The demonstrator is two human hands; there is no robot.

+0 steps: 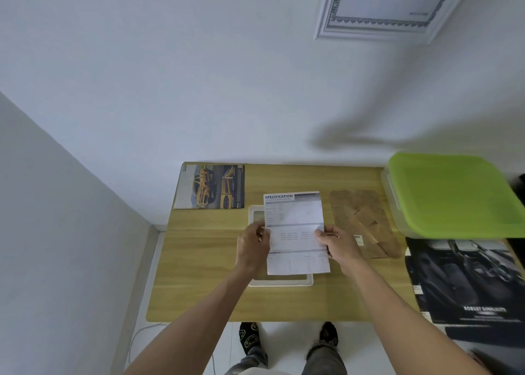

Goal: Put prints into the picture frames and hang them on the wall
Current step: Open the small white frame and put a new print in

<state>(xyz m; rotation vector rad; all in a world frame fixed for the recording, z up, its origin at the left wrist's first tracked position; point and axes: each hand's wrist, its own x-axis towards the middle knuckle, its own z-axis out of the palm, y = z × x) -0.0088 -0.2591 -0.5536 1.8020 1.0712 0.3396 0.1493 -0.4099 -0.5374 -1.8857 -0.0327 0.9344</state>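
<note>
The left hand (pixel 253 239) and right hand (pixel 336 242) pinch the print's (pixel 295 232) side edges, likely to keep it flat over the white frame (pixel 279 283); its backing board (pixel 366 222) waits just right of the frame.

Bare forearms, no sleeves in view, no rings or watch visible on left hand (pixel 252 242) or right hand (pixel 338 247). Grey distressed jeans (pixel 322 359), ripped and frayed at the right knee. Black shoes (pixel 249 335) with pale printed pattern on top.
</note>
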